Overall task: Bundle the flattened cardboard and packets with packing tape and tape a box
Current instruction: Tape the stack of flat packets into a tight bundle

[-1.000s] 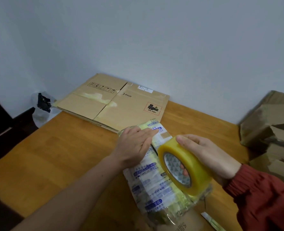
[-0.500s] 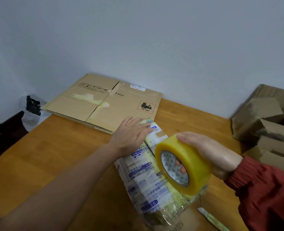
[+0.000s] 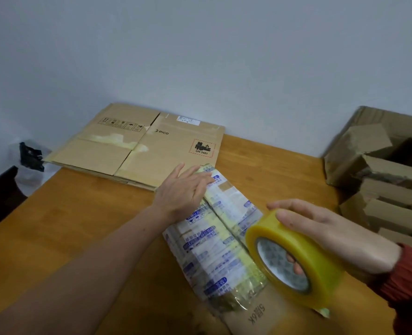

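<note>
- The packet bundle (image 3: 214, 240) lies flat on the wooden table (image 3: 67, 226). Its wrappers are white with blue print, and a yellowish strip runs along its length. Its near end sits on a piece of brown cardboard (image 3: 260, 317) with printed characters.
- I see the left hand (image 3: 183, 189) resting on the bundle's far end, fingers straight and flat, gripping nothing.
- The right hand (image 3: 328, 230) grips the yellow tape roll (image 3: 294, 264) over the bundle's near right edge. Fingers wrap the rim and fingertips show through the core. I cannot tell whether the roll touches the packets.
- Just beyond the bundle's far end, a flattened cardboard box (image 3: 152, 146) marked PICO lies against the wall (image 3: 200, 56).
- Well to the bundle's right stand stacked, open cardboard boxes (image 3: 379, 165).
- Far to its left, past the table edge, sits a black object (image 3: 31, 155) in clear plastic.
</note>
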